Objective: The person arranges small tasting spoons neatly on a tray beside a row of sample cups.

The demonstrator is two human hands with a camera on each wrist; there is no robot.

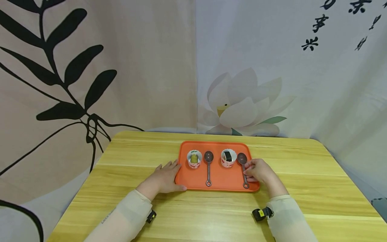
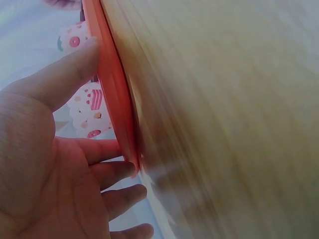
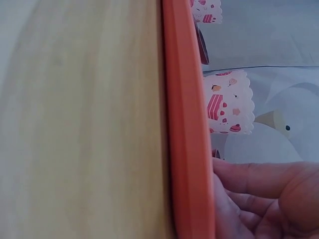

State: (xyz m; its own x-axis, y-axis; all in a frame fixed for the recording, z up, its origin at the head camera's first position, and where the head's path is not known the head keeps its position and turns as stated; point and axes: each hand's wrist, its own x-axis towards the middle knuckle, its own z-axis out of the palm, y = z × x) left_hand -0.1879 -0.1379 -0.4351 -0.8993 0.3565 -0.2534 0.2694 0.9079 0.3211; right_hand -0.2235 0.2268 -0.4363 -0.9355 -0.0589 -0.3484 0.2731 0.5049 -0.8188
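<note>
An orange tray (image 1: 223, 179) lies on the wooden table. My left hand (image 1: 164, 178) is at its left end, with spread fingers along the side and the thumb at the front corner. At the tray's right end, my right hand (image 1: 259, 173) pinches the handle of a dark spoon (image 1: 242, 158). That spoon lies along the tray, its bowl pointing away from me. A second spoon (image 1: 208, 168) lies parallel between two printed paper cups. The left cup (image 1: 194, 164) holds a yellow-green piece; the right cup (image 1: 227, 164) holds a black-and-white piece like a rice ball.
The yellow wooden table (image 1: 193, 215) extends around the tray on every side. Behind its far edge hangs a curtain (image 1: 157, 67) with a leaf and flower print. A black curved object (image 1: 25, 210) is at the lower left.
</note>
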